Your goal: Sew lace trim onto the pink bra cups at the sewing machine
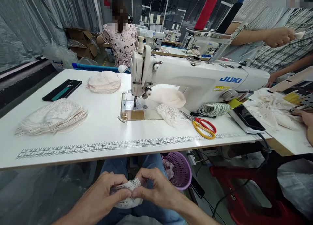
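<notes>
1. Two hands meet below the bench (102, 123): we see the left hand (109, 189) and the right hand (160, 189), fingers closed in a pinch on one white lace piece (133, 184), thumbs almost tip to tip.
2. Position of the lace piece: off the bench, in front of its near edge, above the jeans (156, 161). We cannot tell how its hidden folds lie.
3. Distortion. Should both pinches pull apart unevenly, we judge that the openwork could stretch or tear, its holes offering little resistance.
4. Slipping. Were one pinch to loosen, we would expect the lace piece to sag onto the jeans; a fall to the right could bring it near the purple basket (185, 172), among the scraps (168, 168).
5. Snagging. On the bench, toward the near edge and right of the sewing machine's needle (135, 102), scissors (204, 128) lie with blades close to a loose lace cloth (171, 114). Dragging either could, we think, catch the mesh.
6. Toppling. Toward the left edge rests a lace stack (52, 117); a careless forearm might fan out its layers.
</notes>
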A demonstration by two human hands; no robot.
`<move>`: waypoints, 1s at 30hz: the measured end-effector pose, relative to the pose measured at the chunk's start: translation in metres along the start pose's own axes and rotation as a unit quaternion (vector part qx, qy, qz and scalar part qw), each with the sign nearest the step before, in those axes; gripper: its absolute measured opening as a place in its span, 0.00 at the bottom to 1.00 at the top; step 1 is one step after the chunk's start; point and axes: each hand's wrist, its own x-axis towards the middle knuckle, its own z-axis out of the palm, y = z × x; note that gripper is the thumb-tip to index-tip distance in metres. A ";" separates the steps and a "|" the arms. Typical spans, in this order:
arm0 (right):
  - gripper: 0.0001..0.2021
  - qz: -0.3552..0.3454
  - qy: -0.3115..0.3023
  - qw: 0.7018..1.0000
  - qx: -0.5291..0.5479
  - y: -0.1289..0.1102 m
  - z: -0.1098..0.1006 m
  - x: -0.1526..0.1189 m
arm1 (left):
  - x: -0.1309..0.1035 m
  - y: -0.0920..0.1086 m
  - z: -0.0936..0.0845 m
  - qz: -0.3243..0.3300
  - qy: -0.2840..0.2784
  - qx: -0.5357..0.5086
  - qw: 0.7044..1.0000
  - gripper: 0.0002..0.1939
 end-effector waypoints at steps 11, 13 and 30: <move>0.16 0.017 -0.003 1.000 0.024 0.003 -0.003 -0.002 | 0.005 0.008 -0.004 0.025 -0.005 -0.088 0.996 0.13; 0.18 0.015 -0.007 1.000 0.027 0.004 -0.003 -0.002 | 0.006 0.009 -0.003 0.024 -0.006 -0.095 0.995 0.14; 0.18 -0.027 -0.010 0.999 -0.039 -0.006 -0.007 0.006 | 0.008 0.010 -0.008 0.035 -0.007 -0.141 0.989 0.14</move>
